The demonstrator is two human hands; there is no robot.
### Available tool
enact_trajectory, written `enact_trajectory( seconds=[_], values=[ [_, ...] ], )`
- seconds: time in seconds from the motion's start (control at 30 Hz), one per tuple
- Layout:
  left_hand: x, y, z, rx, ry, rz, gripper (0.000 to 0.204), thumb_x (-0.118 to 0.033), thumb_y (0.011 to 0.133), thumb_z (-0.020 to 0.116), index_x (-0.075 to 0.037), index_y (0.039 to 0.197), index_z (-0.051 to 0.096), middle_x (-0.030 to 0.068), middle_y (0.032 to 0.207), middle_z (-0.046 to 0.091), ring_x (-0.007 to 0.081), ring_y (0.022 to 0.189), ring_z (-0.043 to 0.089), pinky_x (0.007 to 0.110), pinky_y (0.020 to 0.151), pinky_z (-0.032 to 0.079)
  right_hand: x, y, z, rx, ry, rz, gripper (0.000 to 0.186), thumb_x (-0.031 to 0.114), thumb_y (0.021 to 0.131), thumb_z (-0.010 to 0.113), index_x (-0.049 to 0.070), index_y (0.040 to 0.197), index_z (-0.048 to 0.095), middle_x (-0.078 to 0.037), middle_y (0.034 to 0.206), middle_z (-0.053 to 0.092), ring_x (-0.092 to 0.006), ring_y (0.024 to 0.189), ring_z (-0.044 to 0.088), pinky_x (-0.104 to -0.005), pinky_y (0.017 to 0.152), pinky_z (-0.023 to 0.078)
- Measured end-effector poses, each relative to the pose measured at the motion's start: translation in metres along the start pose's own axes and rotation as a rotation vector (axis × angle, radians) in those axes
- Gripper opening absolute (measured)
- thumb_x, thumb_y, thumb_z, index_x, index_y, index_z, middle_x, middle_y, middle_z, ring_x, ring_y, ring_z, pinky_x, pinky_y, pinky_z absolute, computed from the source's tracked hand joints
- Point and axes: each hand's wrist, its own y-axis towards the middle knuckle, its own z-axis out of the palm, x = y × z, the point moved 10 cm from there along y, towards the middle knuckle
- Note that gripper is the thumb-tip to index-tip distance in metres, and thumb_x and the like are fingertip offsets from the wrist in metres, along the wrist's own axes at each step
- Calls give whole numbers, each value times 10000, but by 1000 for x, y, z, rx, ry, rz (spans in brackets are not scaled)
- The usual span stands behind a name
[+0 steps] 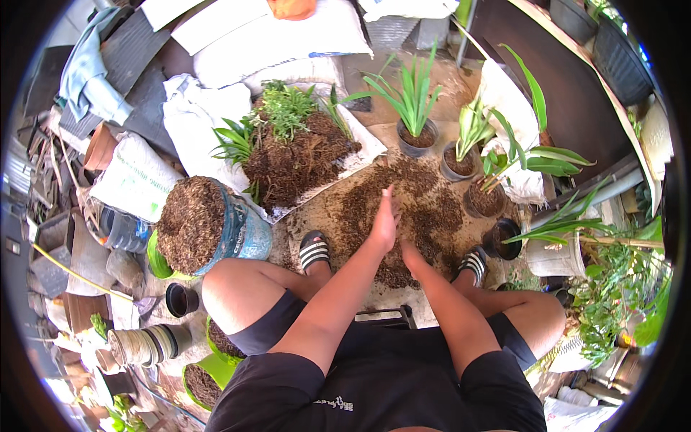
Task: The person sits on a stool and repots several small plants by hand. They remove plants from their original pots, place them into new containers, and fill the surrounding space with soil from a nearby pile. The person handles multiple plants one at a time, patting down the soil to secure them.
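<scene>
Brown soil point(425, 194), green leaves point(416, 97), black-and-white striped sandals point(314, 251)

Mid-frame, the soil speckles tan ground point(299, 225); right of upper centre, a potted plant point(471, 129) shows pale yellow-green against its neighbours' deeper green. Left of centre, a bucket point(248, 234) is blue with white lettering; lower left, a planter point(218, 369) is lime green. Upper left, a cloth point(92, 79) is pale blue; at the top edge, an orange bundle point(291, 7) tops a white sack point(288, 42). The shirt point(417, 385) at the bottom is black with white print.
</scene>
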Motion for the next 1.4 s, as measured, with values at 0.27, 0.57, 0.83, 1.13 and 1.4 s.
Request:
enact_trajectory(
  seconds=[0.27, 0.57, 0.83, 1.13, 1.4],
  values=[
    [140, 1, -55, 219, 344, -164, 870, -693, 1020, 165, -48, 1598, 240, 219, 1629, 285, 346, 1505, 281, 427, 1230, 218, 88, -35, 29, -175, -79, -476, 667, 503, 1020, 466, 56, 1513, 412, -156, 1563, 423, -346, 1428, 397, -478, 1170, 299],
    [74, 8, -60, 57, -261, -144, 934, -797, 958, 262, -156, 1630, 166, 182, 1650, 231, 330, 1515, 253, 490, 1222, 210, -51, -5, -6, -309, -659, -137, 558, 345, 1081, 363, 20, 1535, 365, -216, 1578, 370, -380, 1472, 335, -488, 1193, 254],
    [57, -13, -44, 107, -563, -395, 987, -843, 923, 223, -146, 1622, 189, 192, 1642, 251, 344, 1527, 222, 523, 1219, 190, 31, -26, 49, -178, -880, -638, 565, 305, 1072, 408, 3, 1543, 331, -262, 1592, 320, -430, 1476, 302, -543, 1215, 189],
    [124, 13, -121, -56, -385, -351, 756, -694, 1014, 324, -166, 1556, 347, 150, 1526, 443, 319, 1391, 450, 474, 1124, 387, 107, -37, 87, -333, -697, -808, 560, 210, 952, 592, -36, 1432, 443, -303, 1525, 388, -480, 1418, 362, -534, 1181, 275],
    [107, 11, -101, 0, -401, -409, 903, -779, 942, 388, -106, 1545, 365, 201, 1539, 431, 327, 1292, 522, 468, 977, 454, -151, 19, -6, -121, -943, 63, 594, 460, 1003, 488, 23, 1402, 538, -328, 1389, 524, -465, 1319, 484, -544, 1119, 360]
  ],
)
